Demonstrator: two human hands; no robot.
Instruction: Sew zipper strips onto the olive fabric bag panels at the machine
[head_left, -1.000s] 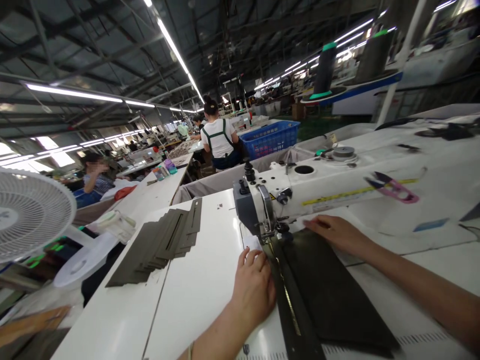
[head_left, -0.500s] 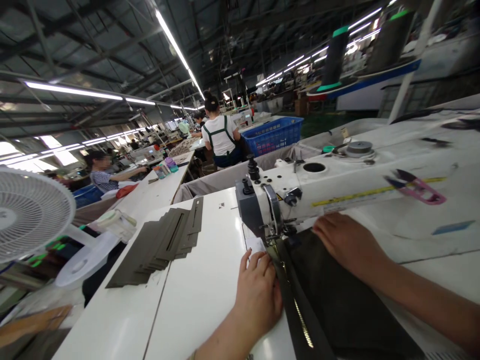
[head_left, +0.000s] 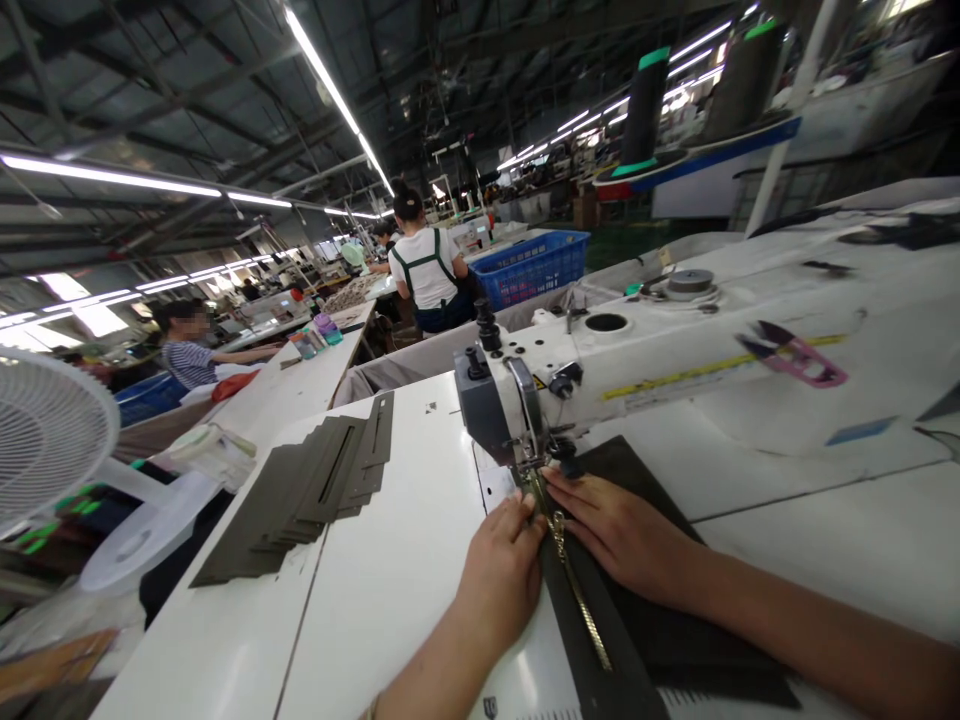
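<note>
A dark olive fabric panel [head_left: 675, 640] lies under the head of a white sewing machine [head_left: 517, 410]. Along its left part runs a gold metal zipper [head_left: 583, 605], its upper end close to the presser foot. My left hand [head_left: 499, 570] is at the zipper's left edge, fingers curled and pressed together on the fabric strip; its thumb is partly hidden. On the other side, my right hand [head_left: 622, 530] lies flat with fingers stretched out, fingertips beside the zipper just in front of the presser foot. Some of the fabric is covered by my right forearm.
A fanned stack of dark fabric pieces [head_left: 300, 500] lies left on the white table [head_left: 390, 570]. A white fan [head_left: 52, 440] stands beyond it. Pink thread snips [head_left: 806, 360] rest on the machine arm. Co-workers sit farther back, near a blue crate [head_left: 529, 265].
My right hand has moved left from the fabric's far edge to beside the zipper near the presser foot. The fabric has shifted, and a zipper pull now shows. My left hand stays at the strip.
</note>
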